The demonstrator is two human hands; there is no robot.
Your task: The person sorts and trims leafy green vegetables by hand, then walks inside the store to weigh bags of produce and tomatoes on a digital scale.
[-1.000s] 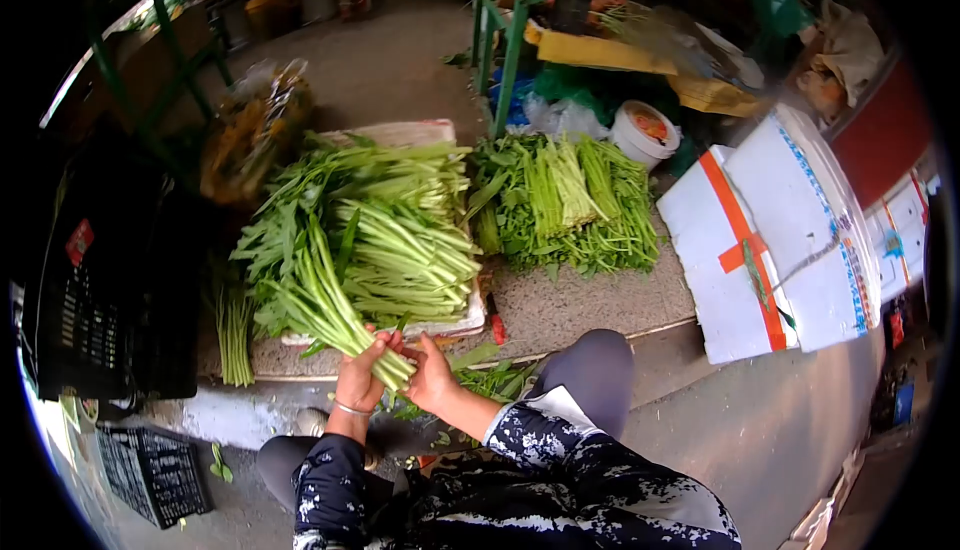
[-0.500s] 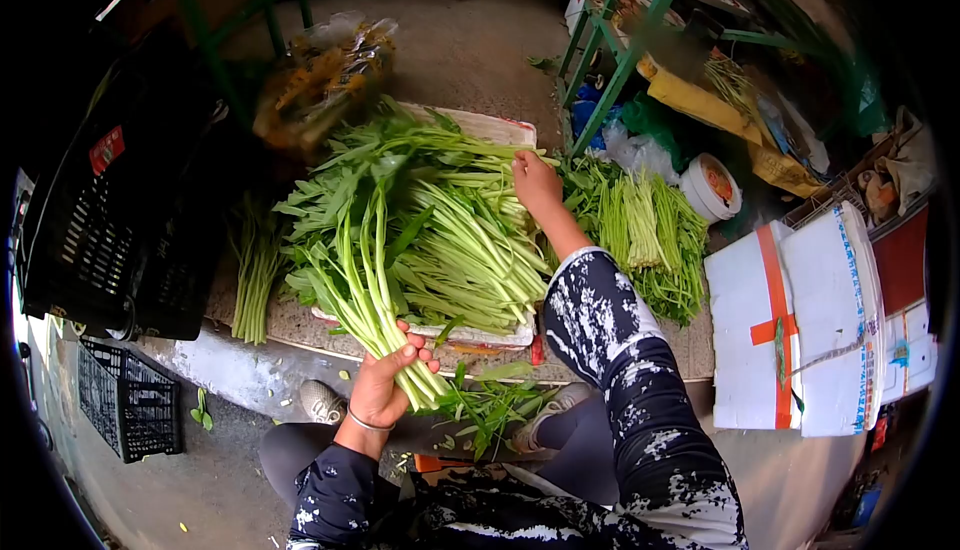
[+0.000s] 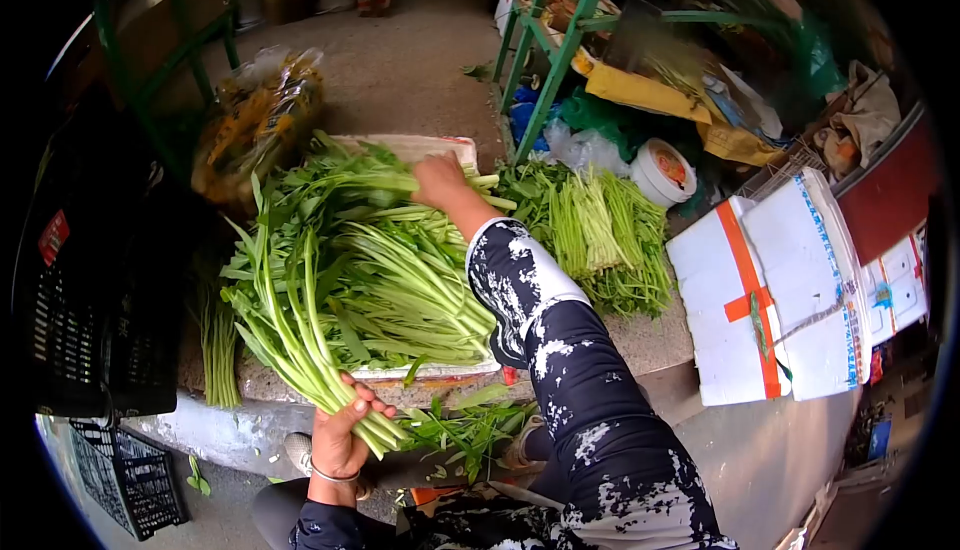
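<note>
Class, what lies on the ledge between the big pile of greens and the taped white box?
The head view shows a smaller stack of greens there.

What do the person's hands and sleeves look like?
The left hand is ungloved, with a slim silver-coloured wrist bangle; the right hand is ungloved too. The right sleeve is black with white splotches; the left sleeve, partly visible, looks similar.
</note>
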